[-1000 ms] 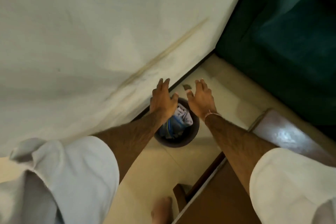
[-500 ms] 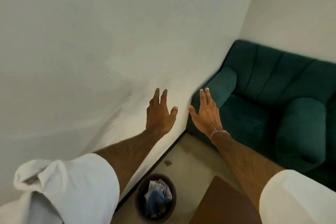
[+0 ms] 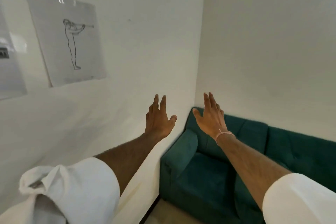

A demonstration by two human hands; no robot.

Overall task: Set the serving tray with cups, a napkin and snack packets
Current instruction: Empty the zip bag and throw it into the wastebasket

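My left hand (image 3: 158,120) is stretched out in front of me with its fingers apart and nothing in it, seen against a white wall. My right hand (image 3: 211,118) is held out beside it, also spread and holding nothing, with a pink thread band at the wrist. No tray, cups, napkin or snack packets are in view.
A dark green sofa (image 3: 236,169) fills the corner at the lower right. On the white wall (image 3: 145,51) at the left hangs a line drawing of a standing figure (image 3: 72,40), with a second sheet (image 3: 7,60) at the left edge. A strip of floor (image 3: 172,212) shows at the bottom.
The view has swung up from the floor to the wall and sofa. The waste bin and the wooden table have left the frame. Both hands stay outstretched and holding nothing.
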